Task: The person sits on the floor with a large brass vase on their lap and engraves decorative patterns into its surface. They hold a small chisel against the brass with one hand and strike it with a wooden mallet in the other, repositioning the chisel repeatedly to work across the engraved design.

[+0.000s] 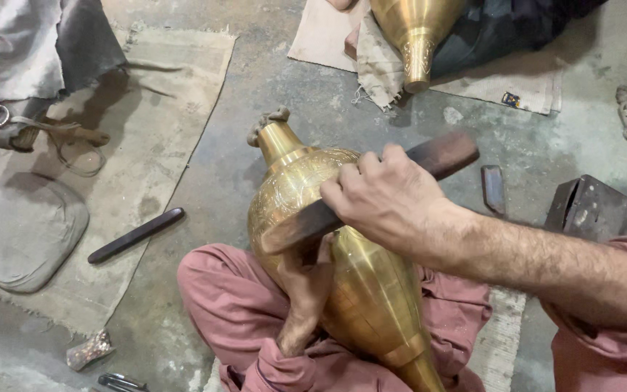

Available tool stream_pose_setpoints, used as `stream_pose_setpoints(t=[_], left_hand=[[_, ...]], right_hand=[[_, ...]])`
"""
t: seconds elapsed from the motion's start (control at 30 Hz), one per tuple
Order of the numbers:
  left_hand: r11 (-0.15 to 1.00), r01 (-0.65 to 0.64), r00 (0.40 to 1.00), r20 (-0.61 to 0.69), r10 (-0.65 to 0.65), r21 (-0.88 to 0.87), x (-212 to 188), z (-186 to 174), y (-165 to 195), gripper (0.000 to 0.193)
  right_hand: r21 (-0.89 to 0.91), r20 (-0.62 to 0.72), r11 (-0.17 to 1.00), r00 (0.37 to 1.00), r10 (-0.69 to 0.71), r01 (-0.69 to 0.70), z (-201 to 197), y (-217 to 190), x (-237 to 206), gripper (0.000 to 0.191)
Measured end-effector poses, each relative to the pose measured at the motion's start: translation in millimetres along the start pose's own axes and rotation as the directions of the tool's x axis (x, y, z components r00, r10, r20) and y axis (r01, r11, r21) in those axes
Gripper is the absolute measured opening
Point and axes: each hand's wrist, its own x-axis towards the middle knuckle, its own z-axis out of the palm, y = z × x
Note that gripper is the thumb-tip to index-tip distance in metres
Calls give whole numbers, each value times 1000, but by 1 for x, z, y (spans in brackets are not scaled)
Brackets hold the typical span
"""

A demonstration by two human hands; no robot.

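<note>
A tall engraved brass vase [350, 290] lies tilted across my lap, its narrow neck pointing away from me. My right hand [386, 196] is closed around a dark wooden stick [444, 156] laid across the vase's rounded shoulder. My left hand [306, 283] presses against the vase's left side from below, fingers wrapped on the body. A wad of cloth or cord [266, 120] plugs the vase's mouth.
A second dark stick [136, 234] lies on a burlap mat [175, 94] to the left, beside a grey cushion [19, 229]. Another brass vase [415, 36] rests on cloth at the top. A dark metal block [585, 207] and small flat piece [493, 189] sit at right.
</note>
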Motion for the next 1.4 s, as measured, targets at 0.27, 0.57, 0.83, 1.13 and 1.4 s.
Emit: stream_pose_setpoints(t=[0.27, 0.57, 0.83, 1.13, 1.4], left_hand=[[981, 195, 958, 211, -195, 19, 24, -7, 10, 25], [996, 27, 868, 492, -67, 88, 55, -9, 3, 33], [997, 14, 708, 703, -67, 81, 74, -8, -8, 41], [987, -159, 437, 897, 73, -3, 102, -2, -19, 51], [946, -311, 135, 982, 135, -88, 118, 15, -24, 34]], right_hand=[[199, -62, 979, 997, 47, -34, 14, 16, 7, 17], [463, 121, 848, 966, 230, -259, 46, 46, 2, 23], [690, 119, 617, 901, 417, -377, 95, 44, -36, 32], [845, 74, 342, 725, 685, -410, 157, 0, -92, 30], [971, 212, -130, 464, 860, -201, 202, -73, -121, 31]])
